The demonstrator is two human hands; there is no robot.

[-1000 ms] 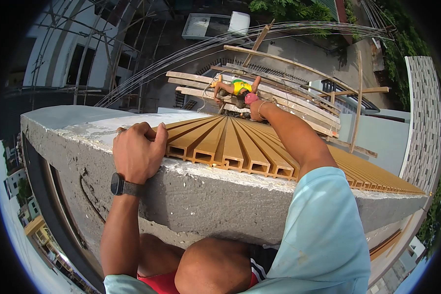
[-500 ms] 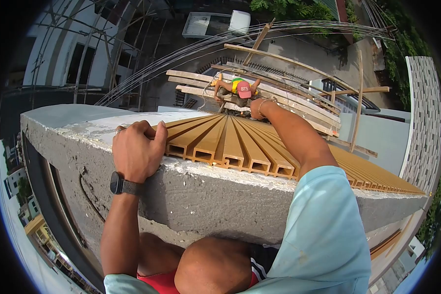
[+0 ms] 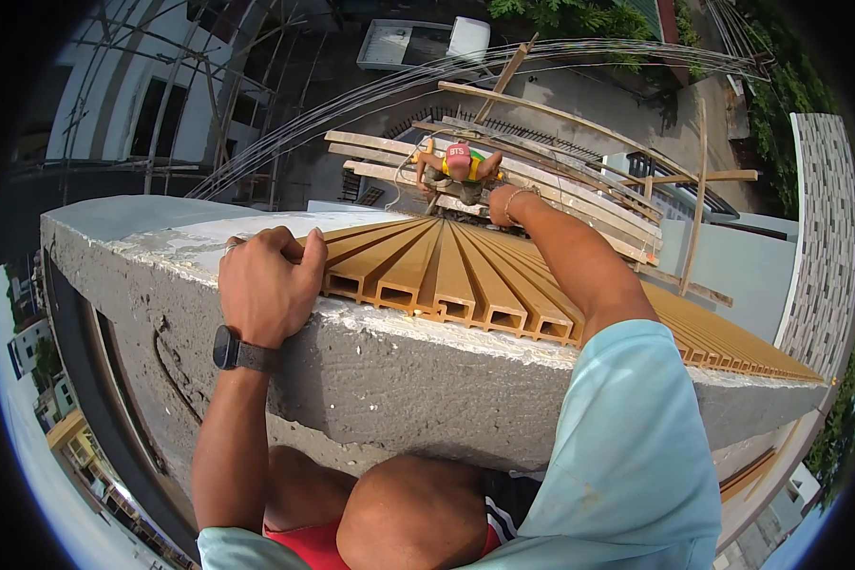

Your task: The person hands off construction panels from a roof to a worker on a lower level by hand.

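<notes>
My left hand (image 3: 271,288), with a dark watch on the wrist, is wrapped over the top edge of the rough concrete wall (image 3: 427,389). Its thumb lies beside the left end of the brown fluted wall panels (image 3: 456,275), whose hollow ends line the wall top. Down the outer face reaches my right arm, over the panels. My right hand (image 3: 511,205), with a bracelet at the wrist, is closed; what its fingers hold, if anything, is hidden.
Below, a co-worker in a pink cap (image 3: 459,157) is on wooden scaffold planks (image 3: 579,195). Overhead cables (image 3: 351,100) cross beyond the wall. A parked truck (image 3: 418,45) stands on the ground far below. To the right rises a tiled wall (image 3: 820,218).
The co-worker's head and upper body have shifted left and away from the wall. My hands have stayed nearly in place; the whole view has shifted slightly.
</notes>
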